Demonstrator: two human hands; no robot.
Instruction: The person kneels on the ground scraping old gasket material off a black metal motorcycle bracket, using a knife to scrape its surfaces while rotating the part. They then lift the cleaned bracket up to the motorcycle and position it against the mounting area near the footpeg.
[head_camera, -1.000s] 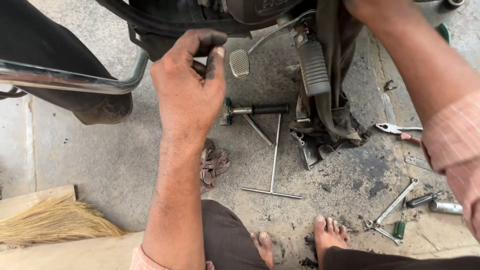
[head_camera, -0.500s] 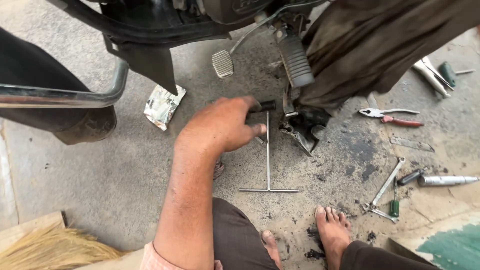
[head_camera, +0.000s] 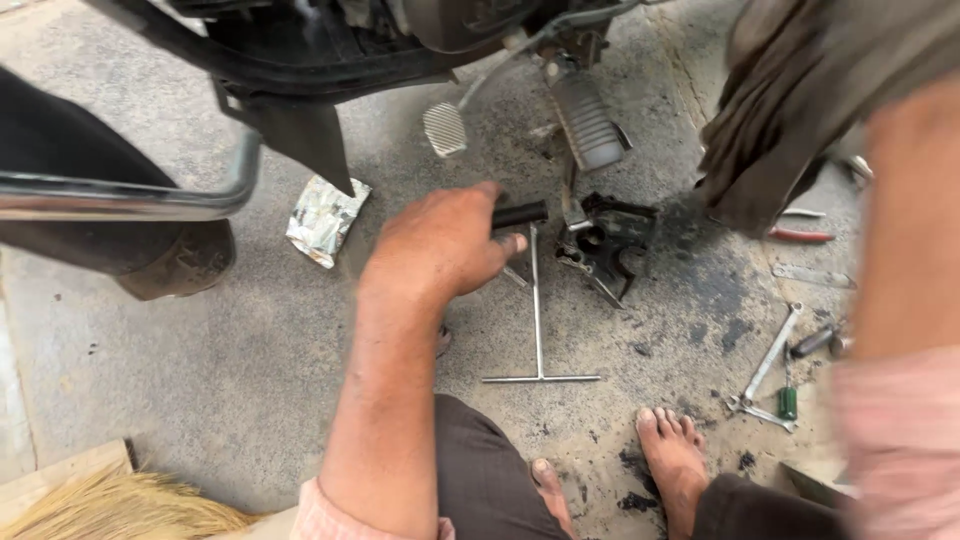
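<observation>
Left hand is closed around a black handle on the floor, just under the motorcycle's pedal. A T-wrench lies touching its fingertips; bare concrete opens to its left. Right hand is out of view, only its forearm shows

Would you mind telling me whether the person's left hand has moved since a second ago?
Yes. The left hand has come down from beside the foot pedal onto the black-handled tool lying at the T-handle wrench.
</observation>
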